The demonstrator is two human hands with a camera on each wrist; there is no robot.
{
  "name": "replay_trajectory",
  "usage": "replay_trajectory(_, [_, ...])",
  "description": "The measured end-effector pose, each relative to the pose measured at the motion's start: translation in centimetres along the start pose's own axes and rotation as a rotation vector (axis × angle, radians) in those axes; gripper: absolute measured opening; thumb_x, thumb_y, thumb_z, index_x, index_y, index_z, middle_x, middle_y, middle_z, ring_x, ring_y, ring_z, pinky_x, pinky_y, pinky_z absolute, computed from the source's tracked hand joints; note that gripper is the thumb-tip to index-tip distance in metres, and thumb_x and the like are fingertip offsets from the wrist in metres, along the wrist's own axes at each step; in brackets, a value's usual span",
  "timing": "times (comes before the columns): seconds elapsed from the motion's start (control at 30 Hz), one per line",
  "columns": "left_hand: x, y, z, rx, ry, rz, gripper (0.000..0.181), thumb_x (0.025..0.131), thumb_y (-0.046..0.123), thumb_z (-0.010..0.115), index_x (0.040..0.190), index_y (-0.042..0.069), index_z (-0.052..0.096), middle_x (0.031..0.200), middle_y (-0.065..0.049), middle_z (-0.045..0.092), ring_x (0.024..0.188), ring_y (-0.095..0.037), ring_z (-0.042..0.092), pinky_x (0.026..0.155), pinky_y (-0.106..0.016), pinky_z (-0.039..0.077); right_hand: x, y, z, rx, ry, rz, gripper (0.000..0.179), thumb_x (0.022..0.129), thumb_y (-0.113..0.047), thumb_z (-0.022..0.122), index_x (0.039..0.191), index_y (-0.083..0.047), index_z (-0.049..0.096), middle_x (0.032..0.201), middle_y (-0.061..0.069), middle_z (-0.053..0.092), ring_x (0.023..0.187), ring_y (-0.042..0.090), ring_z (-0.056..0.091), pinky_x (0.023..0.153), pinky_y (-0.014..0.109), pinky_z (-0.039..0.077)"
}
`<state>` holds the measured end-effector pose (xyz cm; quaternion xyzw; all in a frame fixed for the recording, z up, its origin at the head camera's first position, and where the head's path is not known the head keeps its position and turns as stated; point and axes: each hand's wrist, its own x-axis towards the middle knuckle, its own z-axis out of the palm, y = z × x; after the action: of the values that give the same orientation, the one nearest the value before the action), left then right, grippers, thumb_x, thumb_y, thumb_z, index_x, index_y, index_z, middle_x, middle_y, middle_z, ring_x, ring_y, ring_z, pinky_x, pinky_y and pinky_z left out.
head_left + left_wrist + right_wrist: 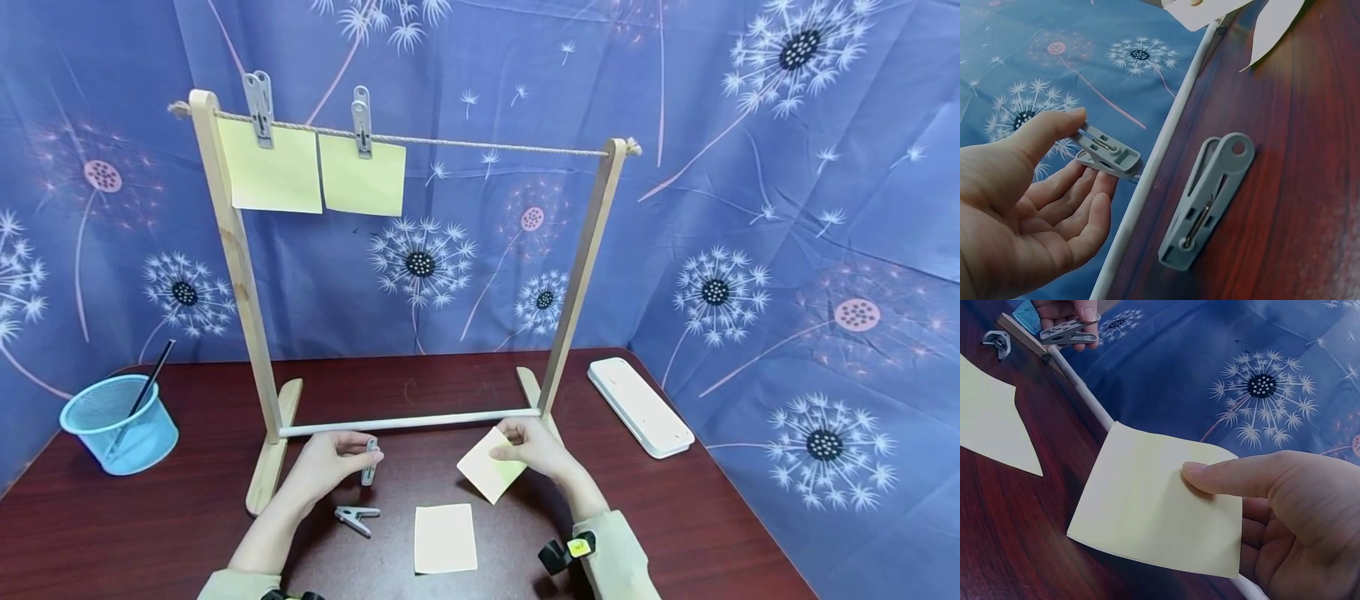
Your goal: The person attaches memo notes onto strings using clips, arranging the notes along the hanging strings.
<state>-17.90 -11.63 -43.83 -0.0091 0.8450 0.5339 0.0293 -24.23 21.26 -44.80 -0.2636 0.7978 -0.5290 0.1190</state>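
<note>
My left hand [330,463] pinches a grey clothespin [1107,150] by its handle end, between thumb and fingers. On the table beside it lies a second grey clothespin [1207,200]. A yellow sticky note [1154,500] is held in my right hand [534,446], thumb on its face and fingers behind it. Between the hands, nearer the table's front, another sticky note [446,538] lies flat with slightly lifted edges. Above, two yellow notes [276,171] hang from a rope [487,144], each under a grey clothespin [259,108].
The rope runs between two wooden posts [585,275], joined low down by a white rod [412,422]. A blue mesh basket [120,427] holding a black pen [152,377] stands at the left. To the right lies a white case [641,407]. Patterned blue cloth [465,292] hangs behind.
</note>
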Motion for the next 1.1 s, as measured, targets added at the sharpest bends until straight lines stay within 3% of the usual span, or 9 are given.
replay_trajectory(0.5, [-0.2, 0.3, 0.6, -0.099, -0.003, -0.035, 0.043, 0.086, 0.021, 0.074, 0.121, -0.003, 0.064, 0.112, -0.013, 0.070, 0.104, -0.024, 0.067, 0.089, -0.038, 0.051, -0.2, -0.1, -0.2, 0.040, 0.027, 0.009, 0.019, 0.083, 0.003, 0.069, 0.095, 0.017, 0.062, 0.086, 0.028, 0.067, 0.066, 0.003, 0.062, 0.060, 0.019, 0.049])
replay_trajectory(0.83, [0.0, 0.7, 0.5, -0.100, 0.010, -0.011, 0.045, 0.086, 0.024, 0.075, 0.122, -0.001, 0.064, 0.110, -0.011, 0.070, 0.104, -0.024, 0.067, 0.092, -0.040, 0.050, -0.1, -0.4, 0.0, 0.014, 0.048, -0.017, 0.017, 0.081, 0.004, 0.071, 0.092, 0.015, 0.064, 0.085, 0.031, 0.067, 0.066, 0.001, 0.060, 0.060, 0.018, 0.048])
replay_trajectory(1.1, [0.0, 0.7, -0.4, -0.115, 0.020, 0.018, 0.043, 0.086, 0.021, 0.075, 0.122, -0.001, 0.064, 0.107, -0.010, 0.071, 0.098, -0.015, 0.067, 0.086, -0.028, 0.049, 0.1, -0.4, 0.0, 0.018, 0.072, -0.034, 0.018, 0.081, 0.004, 0.072, 0.092, 0.016, 0.065, 0.082, 0.029, 0.069, 0.065, 0.000, 0.060, 0.060, 0.017, 0.047])
